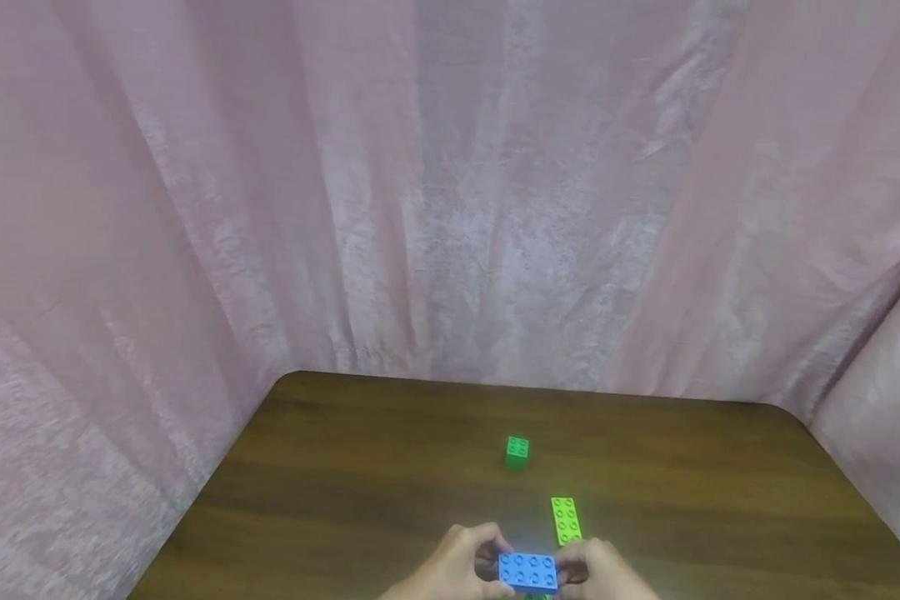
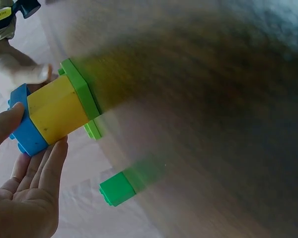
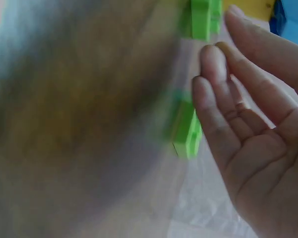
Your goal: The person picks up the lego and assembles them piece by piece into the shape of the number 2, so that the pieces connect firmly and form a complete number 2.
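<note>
A blue toy building brick [image 1: 527,572] with studs lies between both hands in the head view. In the left wrist view this blue brick [image 2: 27,121] sits on a yellow brick [image 2: 58,109], which stands on a flat green brick [image 2: 80,88]. My left hand [image 1: 461,565] holds the blue brick by one end, thumb on one side and fingers on the other. My right hand [image 1: 603,571] is at the opposite end. In the right wrist view its fingers [image 3: 243,114] are loosely bent with nothing visible between them; whether they touch the stack cannot be told.
A flat lime brick [image 1: 566,521] lies just beyond the right hand. Farther back stands a small green brick [image 1: 517,452]. The brown wooden table [image 1: 345,450] has pink curtains [image 1: 495,208] around its back and sides. The lower halves of the bricks' surroundings blur in the wrist views.
</note>
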A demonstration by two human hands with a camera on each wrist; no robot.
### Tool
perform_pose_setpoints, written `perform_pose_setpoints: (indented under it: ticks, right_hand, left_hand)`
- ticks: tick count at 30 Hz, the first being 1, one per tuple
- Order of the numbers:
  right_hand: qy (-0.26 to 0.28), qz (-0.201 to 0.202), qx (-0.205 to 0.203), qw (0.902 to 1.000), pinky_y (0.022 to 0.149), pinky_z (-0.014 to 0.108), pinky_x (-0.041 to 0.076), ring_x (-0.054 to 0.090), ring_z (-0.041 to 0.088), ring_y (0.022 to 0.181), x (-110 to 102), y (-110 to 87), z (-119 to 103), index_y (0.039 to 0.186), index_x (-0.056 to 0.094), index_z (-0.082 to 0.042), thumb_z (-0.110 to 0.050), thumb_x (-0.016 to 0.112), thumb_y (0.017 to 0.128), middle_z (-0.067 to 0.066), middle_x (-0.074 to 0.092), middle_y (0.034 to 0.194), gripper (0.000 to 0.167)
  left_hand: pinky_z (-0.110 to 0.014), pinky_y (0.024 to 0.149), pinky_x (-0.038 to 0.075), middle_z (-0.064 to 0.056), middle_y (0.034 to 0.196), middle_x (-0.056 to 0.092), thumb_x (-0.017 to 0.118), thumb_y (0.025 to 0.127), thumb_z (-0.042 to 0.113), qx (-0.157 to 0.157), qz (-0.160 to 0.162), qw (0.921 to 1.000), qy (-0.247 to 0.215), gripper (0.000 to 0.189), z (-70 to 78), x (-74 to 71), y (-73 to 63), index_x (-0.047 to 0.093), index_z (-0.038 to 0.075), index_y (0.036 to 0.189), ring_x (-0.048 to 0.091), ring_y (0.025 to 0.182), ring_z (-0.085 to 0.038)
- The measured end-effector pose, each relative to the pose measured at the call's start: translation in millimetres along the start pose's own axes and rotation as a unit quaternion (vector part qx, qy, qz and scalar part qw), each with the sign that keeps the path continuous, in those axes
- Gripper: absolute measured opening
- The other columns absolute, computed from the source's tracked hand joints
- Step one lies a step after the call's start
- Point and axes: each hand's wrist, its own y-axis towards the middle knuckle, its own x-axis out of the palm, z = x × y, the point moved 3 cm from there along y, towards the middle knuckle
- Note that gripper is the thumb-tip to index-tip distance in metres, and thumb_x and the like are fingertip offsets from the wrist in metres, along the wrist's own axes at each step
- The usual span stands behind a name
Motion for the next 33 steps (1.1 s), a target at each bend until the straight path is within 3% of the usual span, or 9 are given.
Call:
perform_pose_setpoints:
  ticks: [2,5,9,11,14,21,27,33]
  right_hand:
    - [-0.01,0.018,-0.005,0.9998,0.069,0.023,0.058,0.063,0.004,0.079,-7,-1.2,-2,0.103,0.071,0.004,-0.004,0.073,0.079,0.011,0.069,0.094,0.025]
    - [-0.053,0.083,-0.049,0.9939,0.068,0.018,0.055,0.06,-0.001,0.079,-18,-2.3,-7,0.106,0.07,0.003,-0.011,0.075,0.08,0.009,0.07,0.092,0.03]
    - [-0.109,0.213,-0.116,0.964,0.066,0.019,0.057,0.06,-0.007,0.076,-26,1.1,-14,0.1,0.072,0.002,-0.01,0.078,0.078,0.009,0.071,0.087,0.026]
    - [-0.113,0.266,-0.116,0.9502,0.067,0.021,0.059,0.062,-0.006,0.076,-27,5.2,-17,0.098,0.073,0.0,-0.006,0.078,0.076,0.008,0.072,0.087,0.024]
    - [-0.113,0.31,-0.088,0.9399,0.071,0.026,0.061,0.066,0.0,0.077,-28,14.2,-21,0.1,0.074,-0.002,-0.004,0.079,0.075,0.006,0.074,0.091,0.025]
    - [-0.123,0.332,-0.071,0.9326,0.079,0.037,0.061,0.072,0.025,0.086,-35,35.8,-28,0.107,0.071,0.0,-0.002,0.079,0.074,0.011,0.074,0.096,0.033]
    - [-0.108,0.326,-0.056,0.9376,0.08,0.036,0.061,0.07,0.029,0.092,-36,48.6,-31,0.111,0.069,0.0,-0.005,0.078,0.076,0.014,0.073,0.102,0.037]
    - [-0.106,0.32,-0.031,0.941,0.086,0.044,0.059,0.069,0.032,0.099,-39,59.2,-31,0.118,0.066,0.002,-0.009,0.077,0.079,0.018,0.07,0.111,0.042]
  left_hand:
    - [-0.023,0.078,0.06,0.005,0.094,0.072,0.077,0.078,0.007,0.0,0.003,1.0,0.002,0.027,0.3,-0.5,0.0,0.064,0.016,0.099,0.07,0.088,-0.007]
    - [-0.02,0.076,0.059,0.002,0.094,0.072,0.077,0.077,0.005,0.013,0.003,0.9999,0.01,0.028,2.1,-1.1,0.7,0.064,0.013,0.1,0.069,0.087,-0.006]
    - [-0.02,0.077,0.059,0.0,0.094,0.073,0.077,0.076,0.005,0.021,0.004,0.9997,0.014,0.028,4.7,-1.9,1.2,0.065,0.012,0.1,0.069,0.087,-0.005]
    - [-0.02,0.077,0.059,0.0,0.094,0.073,0.078,0.077,0.005,0.017,0.006,0.9998,0.012,0.028,5.0,-1.7,1.3,0.065,0.012,0.1,0.069,0.087,-0.005]
    - [-0.02,0.077,0.059,-0.002,0.095,0.073,0.077,0.076,0.004,0.011,0.008,0.9999,0.005,0.028,5.4,-1.2,0.9,0.064,0.011,0.1,0.07,0.087,-0.007]
    - [-0.019,0.076,0.059,-0.004,0.097,0.072,0.077,0.076,0.002,0.023,0.009,0.9996,0.014,0.03,7.1,-1.9,0.3,0.064,0.009,0.102,0.071,0.087,-0.008]
    - [-0.021,0.076,0.059,0.001,0.096,0.072,0.078,0.076,0.004,0.001,0.008,1.0,0.0,0.03,5.8,-1.5,-0.4,0.064,0.012,0.101,0.07,0.088,-0.007]
    - [-0.028,0.079,0.061,0.002,0.097,0.071,0.078,0.076,0.003,-0.008,0.008,0.9999,-0.012,0.03,6.0,-1.1,-0.6,0.064,0.013,0.101,0.071,0.09,-0.012]
